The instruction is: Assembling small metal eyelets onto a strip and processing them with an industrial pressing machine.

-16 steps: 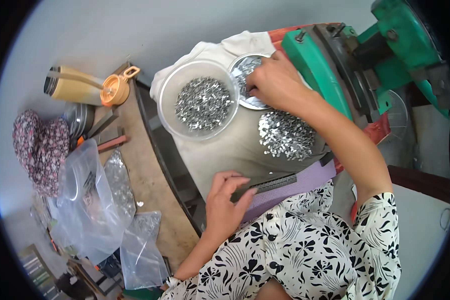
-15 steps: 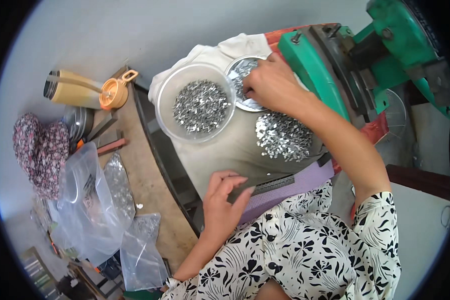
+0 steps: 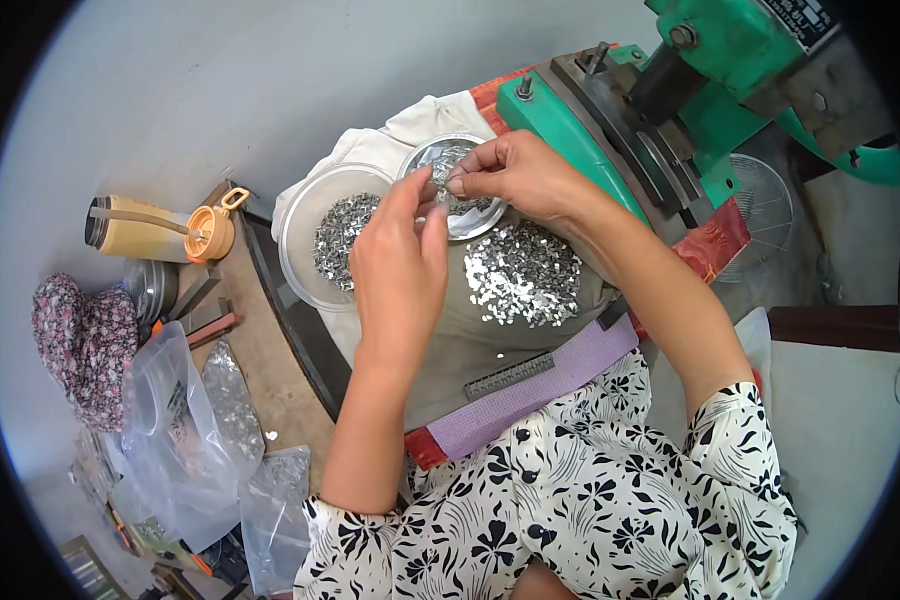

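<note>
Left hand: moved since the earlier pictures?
Yes: left hand went from beside the dark grey ribbed strip up toward the round silver metal dish.

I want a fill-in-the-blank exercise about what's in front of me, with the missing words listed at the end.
1. While the left hand and right hand have fingertips close together, the clear tub stands to the ____ of the silver dish.
2. The heavy machine is painted mostly ____.
3. Between the loose pile of shiny pieces and the patterned shirt, the woven strip is pale ____.
4. The yellow bottle has a cap coloured ____.

Missing words: left; green; purple; orange.
</note>
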### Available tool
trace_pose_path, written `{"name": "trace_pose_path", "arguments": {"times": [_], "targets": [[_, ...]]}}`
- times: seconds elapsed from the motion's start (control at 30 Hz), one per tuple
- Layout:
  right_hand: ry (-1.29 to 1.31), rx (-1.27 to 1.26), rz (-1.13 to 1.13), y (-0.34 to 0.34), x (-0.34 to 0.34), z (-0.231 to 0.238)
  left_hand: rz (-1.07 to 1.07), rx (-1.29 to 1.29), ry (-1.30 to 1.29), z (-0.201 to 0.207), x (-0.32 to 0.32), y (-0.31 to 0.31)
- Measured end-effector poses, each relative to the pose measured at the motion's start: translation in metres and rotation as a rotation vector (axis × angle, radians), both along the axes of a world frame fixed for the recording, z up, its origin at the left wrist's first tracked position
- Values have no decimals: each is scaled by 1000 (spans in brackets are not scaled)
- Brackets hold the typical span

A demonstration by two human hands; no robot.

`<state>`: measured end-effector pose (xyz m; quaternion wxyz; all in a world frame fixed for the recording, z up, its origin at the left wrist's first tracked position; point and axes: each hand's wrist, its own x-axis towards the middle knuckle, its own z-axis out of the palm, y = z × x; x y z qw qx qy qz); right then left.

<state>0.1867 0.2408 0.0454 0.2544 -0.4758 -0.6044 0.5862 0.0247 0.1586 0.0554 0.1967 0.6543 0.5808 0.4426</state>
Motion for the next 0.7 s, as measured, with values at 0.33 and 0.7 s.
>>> {"name": "trace_pose_path", "arguments": {"times": [0.33,0.7], "targets": [[328,-232,-202,-9,8,-8,-24,-143,-72,-2,8,28],[419,-129,-387,-30,-11,-15,29,-128,-53,-9,9,31]]}}
